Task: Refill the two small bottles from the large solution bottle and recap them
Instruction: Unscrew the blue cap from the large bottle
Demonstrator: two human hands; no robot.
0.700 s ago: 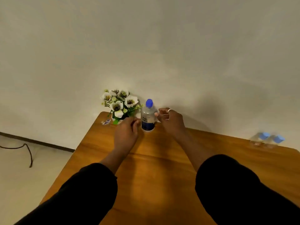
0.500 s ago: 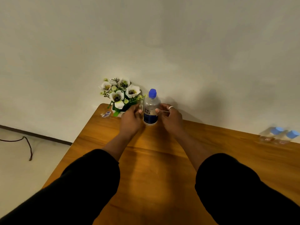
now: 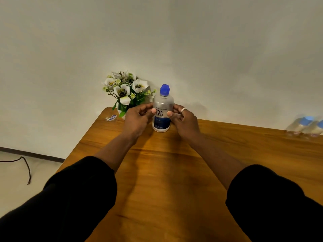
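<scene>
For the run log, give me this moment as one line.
stage: grasping | both hands: left hand, right hand around big bottle | cap: on | small bottles: far right, capped

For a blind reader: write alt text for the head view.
Both hands, left hand and right hand, grip a capped large solution bottle upright on a wooden table, beside flowers; two small bottles sit blurred far right.

A wooden table (image 3: 166, 172) carries everything. The large bottle (image 3: 162, 110) stands upright on it between the left hand (image 3: 138, 119) and the right hand (image 3: 183, 121). A pot of white flowers (image 3: 125, 91) sits just beyond the left hand, with a small wrapper (image 3: 110, 117) to that hand's left. Two small blue-capped bottles (image 3: 307, 125), blurred, stand well off to the right of the right hand.
</scene>
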